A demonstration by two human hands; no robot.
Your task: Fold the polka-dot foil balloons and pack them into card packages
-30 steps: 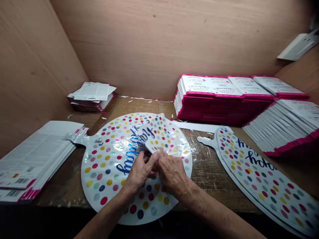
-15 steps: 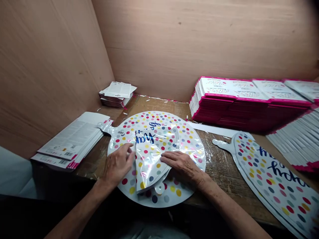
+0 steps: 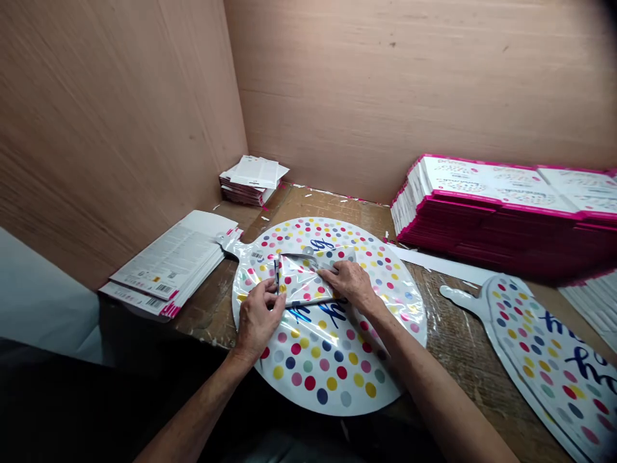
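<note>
A folded foil balloon [image 3: 306, 283] with coloured dots lies on top of a flat, round dotted foil balloon [image 3: 332, 379]. My left hand [image 3: 260, 318] has its fingers bent together at the folded piece's left edge, pinching it. My right hand [image 3: 351, 281] is closed on the folded piece's upper right part, its fingertips pressed together on the foil. Blue lettering shows on the round balloon just below the folded piece. The round balloon's neck points to the left.
Printed cards [image 3: 159, 257] lie stacked at the left, with a smaller card stack [image 3: 253, 180] in the back corner. Pink-edged packets [image 3: 486, 206] are piled at the back right. More dotted balloons [image 3: 554, 360] lie at the right on the brown worktop [image 3: 443, 341]. Wooden panels [image 3: 376, 96] stand behind.
The folded balloon's lower part has been turned up, making it smaller and uncovering the round balloon's lower half. My right hand has moved up and closed on the foil. The view has shifted left.
</note>
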